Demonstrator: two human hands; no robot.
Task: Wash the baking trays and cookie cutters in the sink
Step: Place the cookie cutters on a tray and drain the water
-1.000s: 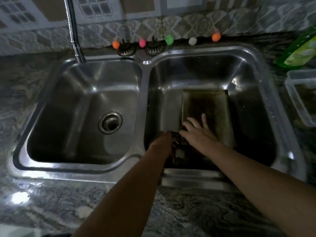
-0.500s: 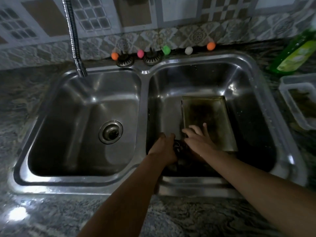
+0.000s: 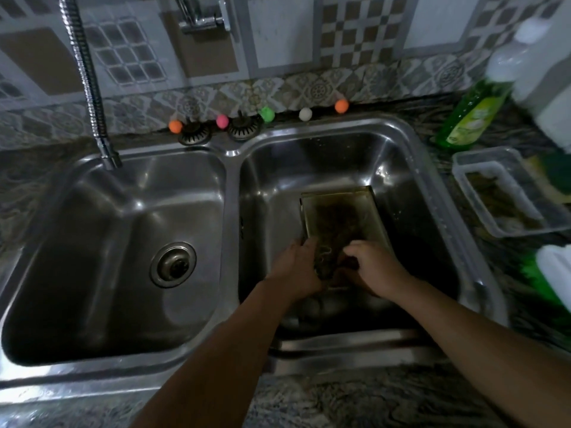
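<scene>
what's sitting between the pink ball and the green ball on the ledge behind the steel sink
In the head view, a dark round sink strainer sits between the pink ball and the green ball, on the back ledge of the double steel sink.

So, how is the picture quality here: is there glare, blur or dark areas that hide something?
Head view: dim overall; the right basin is darkest, so what the left hand and right hand hold over the baking tray stays unclear. Glare sits on the sink's front rim. The green bottle at the right edge is blurred, and straight lines bow from the wide angle.
</scene>
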